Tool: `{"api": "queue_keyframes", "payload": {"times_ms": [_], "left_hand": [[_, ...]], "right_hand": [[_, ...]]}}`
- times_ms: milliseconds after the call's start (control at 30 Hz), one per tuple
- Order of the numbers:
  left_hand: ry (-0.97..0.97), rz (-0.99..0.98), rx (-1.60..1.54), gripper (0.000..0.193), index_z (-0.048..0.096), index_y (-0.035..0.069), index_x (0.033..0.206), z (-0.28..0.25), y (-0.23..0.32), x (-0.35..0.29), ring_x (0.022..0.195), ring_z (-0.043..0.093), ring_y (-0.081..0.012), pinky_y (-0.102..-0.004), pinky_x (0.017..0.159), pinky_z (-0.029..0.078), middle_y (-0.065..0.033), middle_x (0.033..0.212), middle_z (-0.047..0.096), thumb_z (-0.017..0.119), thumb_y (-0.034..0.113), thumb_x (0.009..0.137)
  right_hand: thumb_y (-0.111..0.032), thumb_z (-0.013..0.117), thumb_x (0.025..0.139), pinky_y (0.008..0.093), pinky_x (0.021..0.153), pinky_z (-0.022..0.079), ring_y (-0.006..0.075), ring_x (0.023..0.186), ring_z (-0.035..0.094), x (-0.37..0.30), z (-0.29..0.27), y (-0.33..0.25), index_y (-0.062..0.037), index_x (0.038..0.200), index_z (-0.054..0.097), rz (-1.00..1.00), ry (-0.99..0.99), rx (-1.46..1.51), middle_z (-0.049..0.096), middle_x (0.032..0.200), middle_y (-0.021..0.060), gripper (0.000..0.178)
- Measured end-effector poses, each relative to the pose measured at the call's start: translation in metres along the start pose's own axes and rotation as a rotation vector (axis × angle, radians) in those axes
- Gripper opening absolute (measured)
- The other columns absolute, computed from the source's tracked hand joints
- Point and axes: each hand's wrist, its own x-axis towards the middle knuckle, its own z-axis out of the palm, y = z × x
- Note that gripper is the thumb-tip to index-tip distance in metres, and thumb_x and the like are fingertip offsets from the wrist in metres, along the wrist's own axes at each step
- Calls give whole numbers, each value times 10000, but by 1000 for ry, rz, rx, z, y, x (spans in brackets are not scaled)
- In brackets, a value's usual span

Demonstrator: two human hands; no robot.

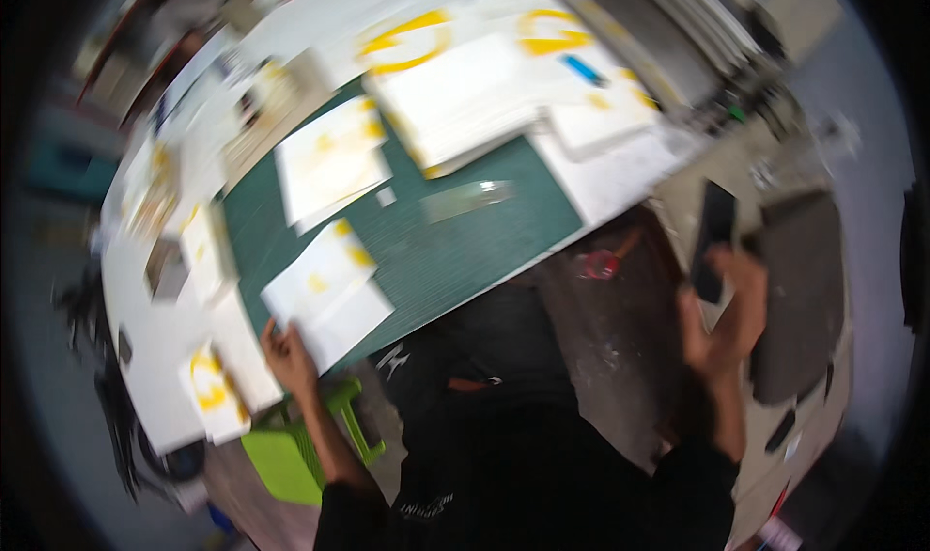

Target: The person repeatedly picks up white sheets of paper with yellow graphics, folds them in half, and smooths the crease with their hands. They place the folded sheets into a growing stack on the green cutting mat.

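Two hands are being shown in the head view. Just right of the left hand (291, 357), a yellow-marked white sheet (334, 294) is being touched at its near-left edge; a pinch cannot be confirmed. Creasing is being risked if it is dragged off the green mat (465, 260). Ahead of the right hand (728, 320), a black slab (715, 223) is being blurred; any grip cannot be told.

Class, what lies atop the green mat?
Yellow-marked white sheets, a clear strip, a small white scrap and part of a white stack. The mat under the sheets and stack is hidden.
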Motion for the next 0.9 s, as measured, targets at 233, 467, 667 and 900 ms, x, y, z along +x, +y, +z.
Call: {"api": "queue_keyframes", "payload": {"times_ms": [233,467,667,900], "left_hand": [[-30,-180,-263,524,580,-54,1391,-4,30,-8,664,544,-19,-177,598,408,26,752,630,797,7,918],[16,-146,-466,529,556,-82,1413,-3,79,-26,654,541,-4,-153,618,411,14,767,664,761,-46,927],[-36,-219,-546,440,569,-72,1407,-7,91,-24,689,557,4,-173,638,416,-21,800,736,711,38,1005],[-106,-253,-514,478,535,-79,1431,-6,96,-18,768,673,-66,-214,724,507,-73,860,772,703,22,995]], "right_hand": [[-120,884,829,335,753,589,244,872,736,-16,191,-127,73,1261,650,282,-348,818,739,1043,214,528],[-124,825,927,288,782,594,180,942,733,10,269,-181,108,1305,602,638,-691,1174,740,1122,207,496],[41,749,945,265,830,572,122,916,715,4,287,-177,77,1148,647,724,-581,1337,759,1057,144,230],[37,747,946,231,795,531,88,840,677,12,282,-169,34,1056,657,748,-519,1331,746,967,93,142]]}}
